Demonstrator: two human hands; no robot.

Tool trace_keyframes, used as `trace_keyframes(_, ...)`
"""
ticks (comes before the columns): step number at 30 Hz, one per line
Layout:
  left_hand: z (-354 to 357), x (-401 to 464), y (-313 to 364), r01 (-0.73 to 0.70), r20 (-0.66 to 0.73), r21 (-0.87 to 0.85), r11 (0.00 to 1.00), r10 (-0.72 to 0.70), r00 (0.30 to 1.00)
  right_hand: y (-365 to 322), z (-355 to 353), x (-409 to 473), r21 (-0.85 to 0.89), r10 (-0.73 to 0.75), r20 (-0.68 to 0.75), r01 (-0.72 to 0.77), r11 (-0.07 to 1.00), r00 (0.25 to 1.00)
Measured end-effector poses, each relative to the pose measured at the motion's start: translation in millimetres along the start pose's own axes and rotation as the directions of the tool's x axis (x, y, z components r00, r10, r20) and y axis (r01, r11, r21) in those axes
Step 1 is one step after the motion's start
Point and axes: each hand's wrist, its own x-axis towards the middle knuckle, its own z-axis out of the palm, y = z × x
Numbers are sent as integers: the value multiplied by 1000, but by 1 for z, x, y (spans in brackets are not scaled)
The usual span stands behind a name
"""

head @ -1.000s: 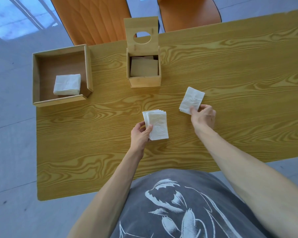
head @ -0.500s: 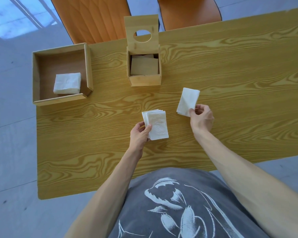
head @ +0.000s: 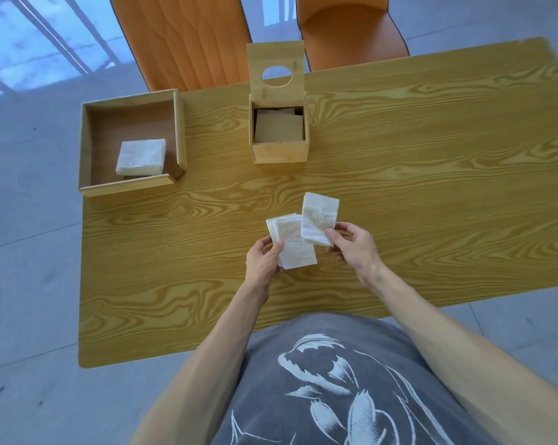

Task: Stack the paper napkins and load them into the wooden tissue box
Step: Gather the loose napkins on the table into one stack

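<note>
My left hand [head: 265,258] grips a stack of white paper napkins [head: 292,244] just above the table's middle. My right hand [head: 354,248] pinches a single napkin [head: 319,216] by its lower corner; this napkin overlaps the stack's upper right edge. The wooden tissue box [head: 279,152] stands at the back centre with its lid [head: 276,70], which has a round hole, tipped up and open. Inside it I see a brown plate. It is about a forearm's length beyond both hands.
An open wooden tray [head: 130,187] at the back left holds another pile of white napkins [head: 142,157]. Two orange chairs [head: 187,40] stand behind the wooden table [head: 431,194]. The table's near edge runs just in front of my torso.
My right hand lifted the single napkin off the table and carried it left, over the stack. My left hand kept its hold on the stack.
</note>
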Motion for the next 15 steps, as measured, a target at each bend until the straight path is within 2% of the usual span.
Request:
trace_keyframes(6,-8,-2,-5,16,5,-21,1000,-16,1000,9,13,-12,-88,38,166,-23,996,985)
trace_keyframes(15,-16,-8,-6,42,10,-29,999,-41,999,17,27,-14,-231,10,202,37,972,979)
